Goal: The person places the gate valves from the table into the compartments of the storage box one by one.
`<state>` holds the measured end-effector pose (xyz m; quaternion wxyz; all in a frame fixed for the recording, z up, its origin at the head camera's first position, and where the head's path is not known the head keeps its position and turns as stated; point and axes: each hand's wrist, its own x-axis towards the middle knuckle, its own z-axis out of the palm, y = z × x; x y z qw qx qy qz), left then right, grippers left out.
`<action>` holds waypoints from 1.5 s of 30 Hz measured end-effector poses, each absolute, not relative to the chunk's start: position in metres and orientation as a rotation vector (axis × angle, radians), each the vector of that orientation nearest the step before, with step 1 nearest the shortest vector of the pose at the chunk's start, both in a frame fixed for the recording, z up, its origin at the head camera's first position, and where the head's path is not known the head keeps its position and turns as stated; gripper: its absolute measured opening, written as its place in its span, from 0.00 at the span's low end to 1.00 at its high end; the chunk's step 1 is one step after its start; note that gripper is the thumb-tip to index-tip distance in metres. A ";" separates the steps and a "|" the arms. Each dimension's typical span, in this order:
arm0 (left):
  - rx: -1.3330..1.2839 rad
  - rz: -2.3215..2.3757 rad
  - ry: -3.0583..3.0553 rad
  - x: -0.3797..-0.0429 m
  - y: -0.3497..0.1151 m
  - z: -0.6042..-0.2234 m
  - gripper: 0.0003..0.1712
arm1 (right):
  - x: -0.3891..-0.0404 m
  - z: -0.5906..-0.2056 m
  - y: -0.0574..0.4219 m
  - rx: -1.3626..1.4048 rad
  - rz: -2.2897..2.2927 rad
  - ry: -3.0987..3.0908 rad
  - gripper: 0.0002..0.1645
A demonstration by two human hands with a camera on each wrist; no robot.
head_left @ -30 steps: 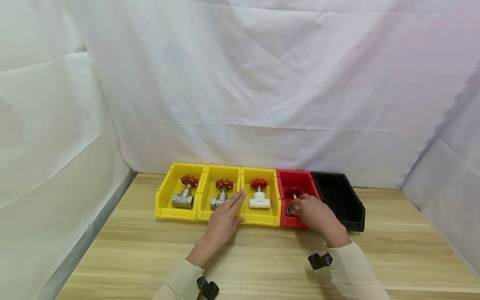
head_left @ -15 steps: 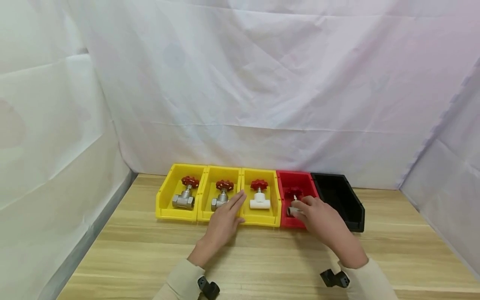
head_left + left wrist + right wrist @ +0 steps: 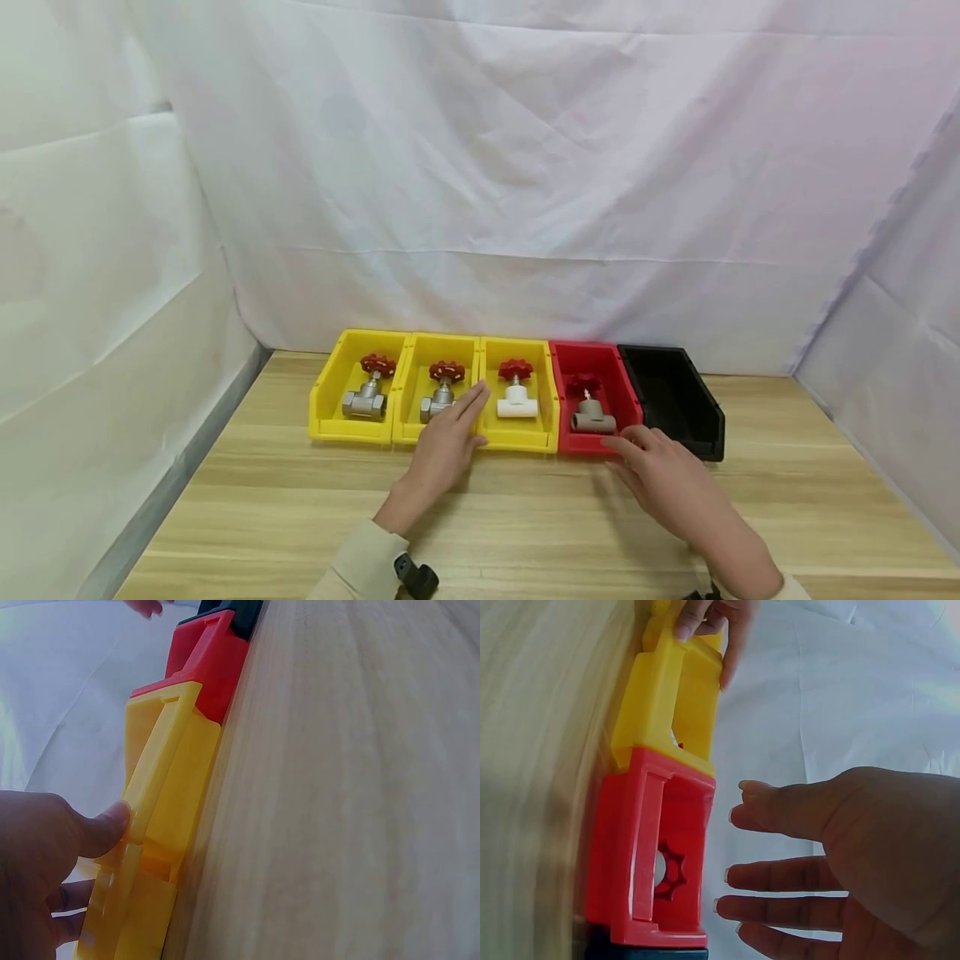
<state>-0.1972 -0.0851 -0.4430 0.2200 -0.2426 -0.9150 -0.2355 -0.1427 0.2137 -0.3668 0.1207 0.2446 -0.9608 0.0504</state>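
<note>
My left hand rests with straight fingers over the border between the middle yellow bin and the right yellow bin. In the left wrist view its thumb touches the yellow front rim. A grey-brown tee-shaped valve with a red handwheel lies in the red bin. Just off that bin's front right corner hovers my right hand, holding nothing. Its fingers are spread and relaxed in the right wrist view. The right yellow bin holds a white valve, also with a red handwheel.
Two metal valves with red handwheels lie in the left and middle yellow bins, the middle one partly behind my left hand. A black bin ends the row on the right. White cloth hangs behind the wooden table.
My right hand has let go of the grey-brown valve and drawn back toward me and right, out of the red bin. The valve stays in that bin. My left hand keeps its place.
</note>
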 end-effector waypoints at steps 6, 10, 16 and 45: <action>-0.666 -0.632 -2.530 -0.197 -0.086 -0.444 0.43 | -0.129 -0.373 0.222 0.674 0.173 -2.817 0.20; -0.662 -0.635 -2.532 -0.197 -0.086 -0.445 0.44 | -0.121 -0.376 0.226 0.635 0.179 -2.836 0.20; -0.665 -0.644 -2.536 -0.196 -0.086 -0.445 0.44 | -0.108 -0.382 0.237 0.551 0.202 -2.869 0.20; -0.655 -0.649 -2.547 -0.197 -0.084 -0.443 0.44 | -0.081 -0.429 0.301 0.537 0.114 -2.767 0.30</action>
